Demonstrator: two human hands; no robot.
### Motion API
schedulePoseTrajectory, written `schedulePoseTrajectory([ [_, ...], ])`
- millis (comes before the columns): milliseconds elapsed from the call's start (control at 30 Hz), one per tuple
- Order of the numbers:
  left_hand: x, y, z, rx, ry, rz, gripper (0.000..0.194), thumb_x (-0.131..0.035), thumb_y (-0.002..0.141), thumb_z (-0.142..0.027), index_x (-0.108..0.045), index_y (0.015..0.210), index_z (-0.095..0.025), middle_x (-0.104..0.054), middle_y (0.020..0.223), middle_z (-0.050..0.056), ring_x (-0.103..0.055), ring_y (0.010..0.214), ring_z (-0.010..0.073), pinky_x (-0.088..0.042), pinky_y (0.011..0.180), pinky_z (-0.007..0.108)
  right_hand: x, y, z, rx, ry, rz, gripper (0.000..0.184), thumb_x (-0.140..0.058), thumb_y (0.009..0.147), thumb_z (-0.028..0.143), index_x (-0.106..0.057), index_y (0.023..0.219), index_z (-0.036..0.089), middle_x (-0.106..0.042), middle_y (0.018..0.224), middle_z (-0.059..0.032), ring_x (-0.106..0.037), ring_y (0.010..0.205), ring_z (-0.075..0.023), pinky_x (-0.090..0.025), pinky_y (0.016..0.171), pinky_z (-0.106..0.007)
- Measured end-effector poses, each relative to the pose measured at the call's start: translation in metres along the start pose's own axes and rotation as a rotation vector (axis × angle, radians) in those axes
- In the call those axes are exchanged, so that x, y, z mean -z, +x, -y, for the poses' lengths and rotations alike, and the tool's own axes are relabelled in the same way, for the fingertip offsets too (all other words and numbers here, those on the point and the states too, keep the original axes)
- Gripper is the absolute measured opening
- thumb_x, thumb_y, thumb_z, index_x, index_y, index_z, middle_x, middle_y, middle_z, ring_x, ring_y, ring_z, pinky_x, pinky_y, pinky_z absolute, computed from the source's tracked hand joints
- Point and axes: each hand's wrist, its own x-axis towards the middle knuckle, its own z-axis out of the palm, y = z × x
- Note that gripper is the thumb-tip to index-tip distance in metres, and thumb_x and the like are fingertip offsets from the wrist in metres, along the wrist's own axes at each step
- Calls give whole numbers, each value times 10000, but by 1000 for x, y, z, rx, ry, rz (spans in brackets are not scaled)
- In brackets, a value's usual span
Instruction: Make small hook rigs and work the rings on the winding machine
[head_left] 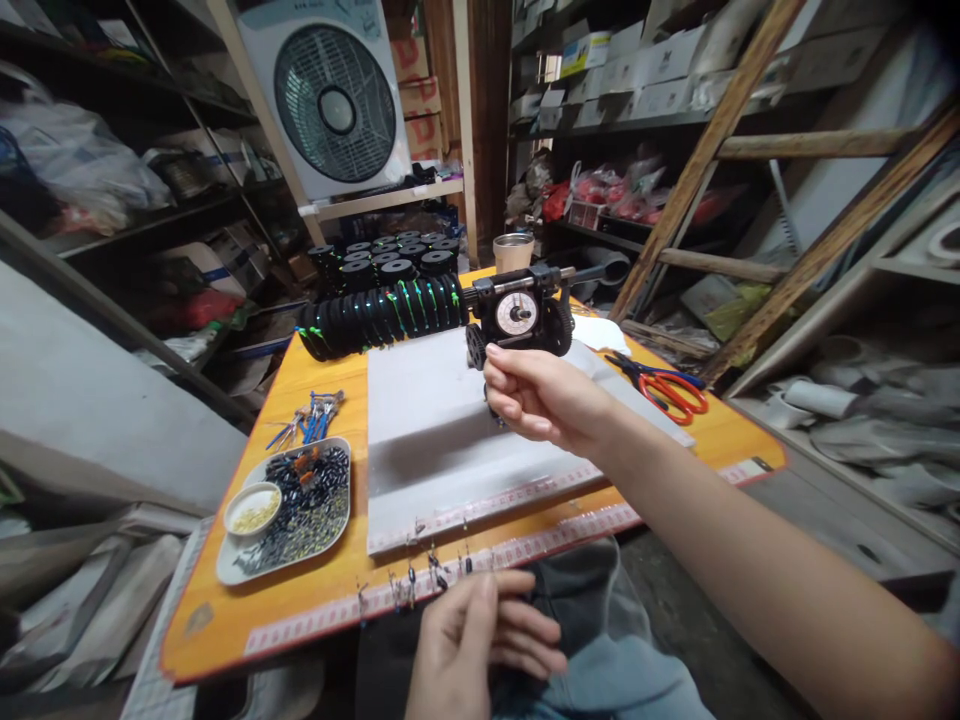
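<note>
Pinching beside winder (pixel 517 312), right hand (pixel 544 395) closed (contents unclear); left hand (pixel 480 635) half-open, empty, near table edge (pixel 300 645).

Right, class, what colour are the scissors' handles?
The scissors' handles are orange-red, best seen in the head view.

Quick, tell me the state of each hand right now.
Left hand: open, fingers loosely spread, nothing visible in it.
Right hand: closed, fingertips pinched beside the small black wheel; whether they hold anything, I can't tell.
</note>
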Motion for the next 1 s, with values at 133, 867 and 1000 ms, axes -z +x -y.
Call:
schedulePoseTrajectory([
  [133,-1,1,-14,-62,433,-84,708,-430,887,-601,-387,1380,-95,-646,653,72,-625,521,166,-460,488,223,1,-5,5,72,-321,7,297,-492,917,376,-561,804,110,-478,513,9,-311,323,-34,-165,301,-137],
  [867,-16,29,-53,-481,255,121,220,-512,928,-310,-644,823,-169,-633,959,50,-533,1091,171,-377,949,267,-8,-4,16,-113,244,-44,307,-404,955,287,-437,697,125,-488,514,2,-374,298,-35,-205,259,-104],
  [1000,-13,14,-24,-303,65,134,274,-538,902,-356,-655,798,-131,-678,829,92,-630,914,227,-446,872,349,-8,0,12,-110,245,-73,293,-417,946,270,-431,692,124,-469,504,12,-335,289,-24,-189,260,-101],
])
